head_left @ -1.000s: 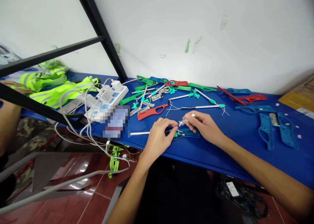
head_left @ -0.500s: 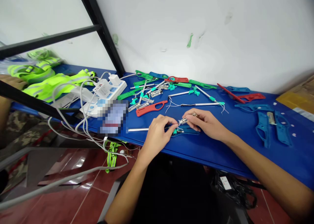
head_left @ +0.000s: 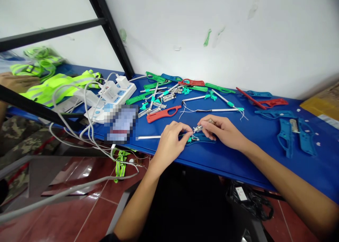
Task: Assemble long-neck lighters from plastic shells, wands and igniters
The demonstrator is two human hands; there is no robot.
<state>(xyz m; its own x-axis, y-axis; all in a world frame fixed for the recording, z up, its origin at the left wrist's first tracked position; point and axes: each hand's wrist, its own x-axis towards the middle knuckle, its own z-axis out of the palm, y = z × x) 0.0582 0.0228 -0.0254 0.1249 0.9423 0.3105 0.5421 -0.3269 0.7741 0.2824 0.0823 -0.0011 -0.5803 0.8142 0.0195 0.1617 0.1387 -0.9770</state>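
- Your right hand [head_left: 224, 130] pinches a small clear tank [head_left: 199, 128] between thumb and fingers, well to the right of the white power strip [head_left: 129, 91] and nearer you.
- Your left hand [head_left: 171, 141] has its thumb and forefinger drawn close at the tank's tip; I cannot tell whether they pinch anything.
- Right of the power strip, on your side, a blue casing [head_left: 208, 139] lies below your hands and a metal rod [head_left: 148, 137] by your left.
- Between the power strip and your hands rests a red casing [head_left: 156, 116].
- Left of the power strip lie yellow-green reflective straps [head_left: 57, 88], near another person's hand [head_left: 21, 82].
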